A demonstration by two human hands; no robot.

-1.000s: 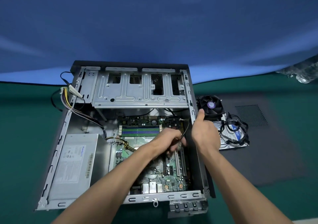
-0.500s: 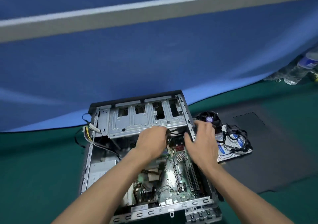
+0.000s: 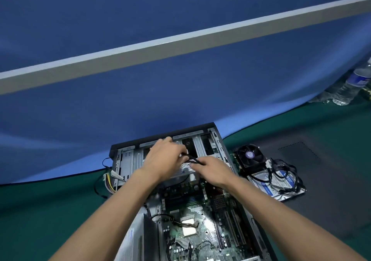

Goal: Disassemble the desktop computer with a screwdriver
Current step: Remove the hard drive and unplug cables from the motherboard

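Green mat [image 3: 50, 210], open computer case [image 3: 218, 138]; both hands, left hand [image 3: 162, 160] and right hand [image 3: 214, 170], apparently pinching one black cable [image 3: 191, 159].

Legible text: none. Labels on the hard drive [image 3: 281, 182], fan hub [image 3: 249, 154], water bottle [image 3: 353, 84] and power supply [image 3: 130, 244] are too blurred to read.
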